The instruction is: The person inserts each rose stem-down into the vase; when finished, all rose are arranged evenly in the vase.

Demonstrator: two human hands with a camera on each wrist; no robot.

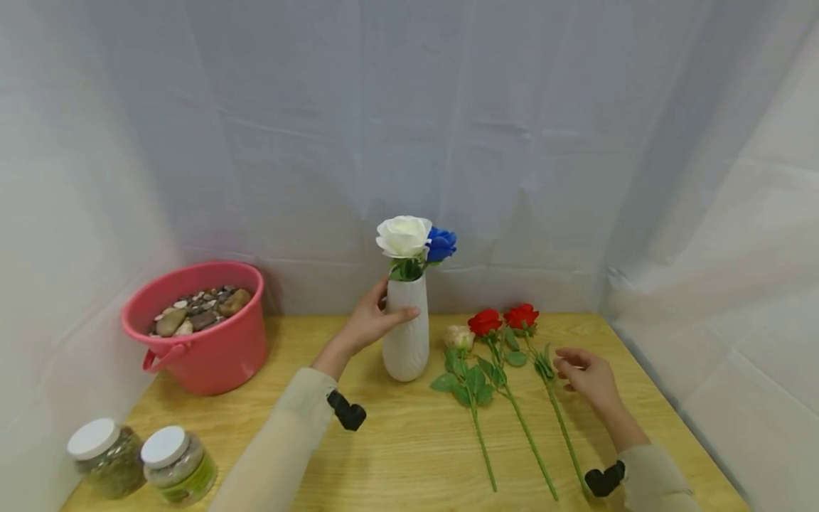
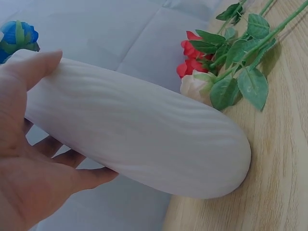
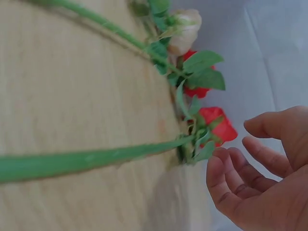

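A tall white ribbed vase (image 1: 406, 341) stands upright on the table, holding a white rose (image 1: 404, 237) and a blue rose (image 1: 441, 244). My left hand (image 1: 377, 318) grips the vase near its top, thumb across the front and fingers behind. To the right lie a pale cream rose (image 1: 459, 337), a red rose (image 1: 484, 322) and a farther-right red rose (image 1: 521, 315), their green stems pointing toward me. Beside the rightmost stem hovers my right hand (image 1: 587, 377), fingers loosely bent with nothing between them; the right wrist view shows its fingertips near that red bloom (image 3: 219, 126).
A pink bucket (image 1: 220, 363) of stones (image 1: 203, 318) stands at the back left. Two white-lidded jars, one darker (image 1: 111, 462) and one with a green label (image 1: 182, 469), sit at the front left. White cloth (image 1: 486, 142) hangs behind the wooden table (image 1: 384, 441).
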